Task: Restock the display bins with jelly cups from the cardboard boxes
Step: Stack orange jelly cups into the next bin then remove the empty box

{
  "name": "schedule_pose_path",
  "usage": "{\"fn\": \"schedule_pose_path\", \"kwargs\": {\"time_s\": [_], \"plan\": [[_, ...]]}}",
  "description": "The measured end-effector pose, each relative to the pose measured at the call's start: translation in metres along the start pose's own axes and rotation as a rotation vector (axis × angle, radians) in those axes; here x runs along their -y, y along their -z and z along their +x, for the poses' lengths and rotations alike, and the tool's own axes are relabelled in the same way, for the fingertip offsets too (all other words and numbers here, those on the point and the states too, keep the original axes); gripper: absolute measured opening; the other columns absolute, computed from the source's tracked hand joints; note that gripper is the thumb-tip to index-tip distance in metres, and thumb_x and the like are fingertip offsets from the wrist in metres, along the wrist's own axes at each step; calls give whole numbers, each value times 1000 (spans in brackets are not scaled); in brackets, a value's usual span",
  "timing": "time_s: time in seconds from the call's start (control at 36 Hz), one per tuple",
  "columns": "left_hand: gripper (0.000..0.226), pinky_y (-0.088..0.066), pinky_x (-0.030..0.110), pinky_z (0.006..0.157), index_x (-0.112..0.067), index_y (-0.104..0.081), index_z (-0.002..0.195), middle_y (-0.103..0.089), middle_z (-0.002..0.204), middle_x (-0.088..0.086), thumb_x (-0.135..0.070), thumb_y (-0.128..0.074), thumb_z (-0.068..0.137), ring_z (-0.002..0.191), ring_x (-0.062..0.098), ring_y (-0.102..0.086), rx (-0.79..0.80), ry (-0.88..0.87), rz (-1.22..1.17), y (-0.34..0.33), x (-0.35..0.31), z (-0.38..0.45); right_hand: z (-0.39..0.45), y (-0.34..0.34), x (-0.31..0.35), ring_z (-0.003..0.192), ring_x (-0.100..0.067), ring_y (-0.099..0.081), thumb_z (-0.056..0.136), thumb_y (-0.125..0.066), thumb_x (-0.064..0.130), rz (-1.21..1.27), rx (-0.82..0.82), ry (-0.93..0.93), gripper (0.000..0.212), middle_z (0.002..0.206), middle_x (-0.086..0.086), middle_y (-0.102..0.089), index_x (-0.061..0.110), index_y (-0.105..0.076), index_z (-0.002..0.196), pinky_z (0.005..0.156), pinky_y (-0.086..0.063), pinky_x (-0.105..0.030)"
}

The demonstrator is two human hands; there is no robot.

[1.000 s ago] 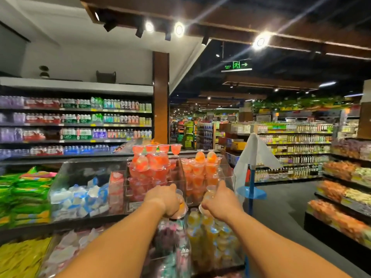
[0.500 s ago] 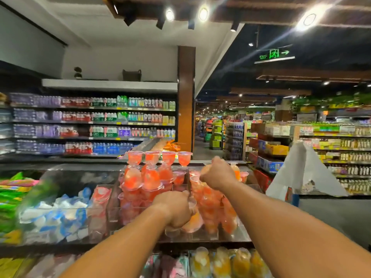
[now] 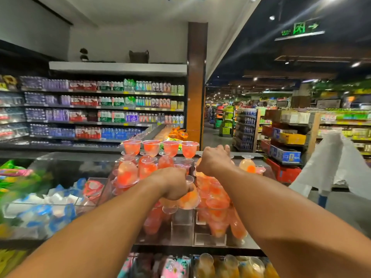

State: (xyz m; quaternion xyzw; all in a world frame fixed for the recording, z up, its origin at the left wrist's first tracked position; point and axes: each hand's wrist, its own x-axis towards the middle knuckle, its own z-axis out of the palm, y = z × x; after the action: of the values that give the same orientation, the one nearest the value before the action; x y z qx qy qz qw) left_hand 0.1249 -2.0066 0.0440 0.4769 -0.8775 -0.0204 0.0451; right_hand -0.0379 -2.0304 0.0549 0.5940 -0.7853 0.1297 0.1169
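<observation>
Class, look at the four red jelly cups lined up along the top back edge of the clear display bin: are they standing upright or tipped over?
Upright. The four red jelly cups stand in a row with wide rims up and narrow bases down, behind the clear display bin.

Supermarket: stocked drink shelves (image 3: 104, 109), aisles (image 3: 212, 135)

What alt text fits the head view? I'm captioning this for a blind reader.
Left hand grips orange jelly cups over clear display bins of stacked cups; right hand reaches, fingers curled, to the far stacks. Drink shelves stand behind.
</observation>
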Motion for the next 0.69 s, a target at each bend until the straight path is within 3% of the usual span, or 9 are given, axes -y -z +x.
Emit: {"fn": "schedule_pose_path", "kwargs": {"time_s": [0.11,0.25,0.36,0.44,0.56,0.64,0.69], "plan": [[23,-36,32,78,-25,-49,108,-63,125,8,-47,-49,101,93,23,-47,10,-28,3,3,0,5,9,-7,-4,130,-34,-41,89,-68,38,-37,19,7,38,122,-10,-62,16,-62,119,122,-7,-52],[23,-36,34,77,-25,-44,102,-63,120,7,-47,-48,101,93,22,-48,15,-42,11,5,0,10,17,-13,-9,131,-35,-40,92,-64,39,-87,42,-15,40,128,-10,-60,16,-59,124,121,-9,-53],[26,-38,34,79,-23,-49,105,-63,121,7,-48,-48,101,94,22,-50,13,-42,19,6,2,14,17,-12,-9,131,-33,-39,90,-62,59,-83,-16,43,62,133,-9,-53,15,-52,132,115,-23,-48],[40,-39,34,79,-17,-54,122,-62,123,8,-50,-48,101,96,23,-50,9,-37,9,10,4,16,5,5,-10,131,-29,-40,95,-57,45,73,-113,185,50,135,-7,-53,18,-51,136,111,-34,-43],[43,-38,33,81,-17,-51,135,-60,128,9,-47,-48,103,105,26,-54,6,-50,10,21,0,15,-27,24,-14,125,-22,-53,90,-63,25,320,122,346,53,136,0,-59,22,-50,141,103,-46,-35],[42,-42,35,79,-16,-53,129,-61,115,6,-47,-52,101,95,22,-53,-11,-52,-38,27,-4,20,-45,20,-19,116,-23,-56,83,-72,28,328,260,330,76,137,-2,-56,25,-36,150,92,-49,-34],[33,-41,35,74,-18,-55,115,-59,101,3,-47,-54,100,90,22,-54,-27,-71,-60,32,-8,24,-50,14,-21,111,-25,-56,81,-79,31,373,267,328,87,135,-5,-56,27,-29,152,86,-48,-34]]}}
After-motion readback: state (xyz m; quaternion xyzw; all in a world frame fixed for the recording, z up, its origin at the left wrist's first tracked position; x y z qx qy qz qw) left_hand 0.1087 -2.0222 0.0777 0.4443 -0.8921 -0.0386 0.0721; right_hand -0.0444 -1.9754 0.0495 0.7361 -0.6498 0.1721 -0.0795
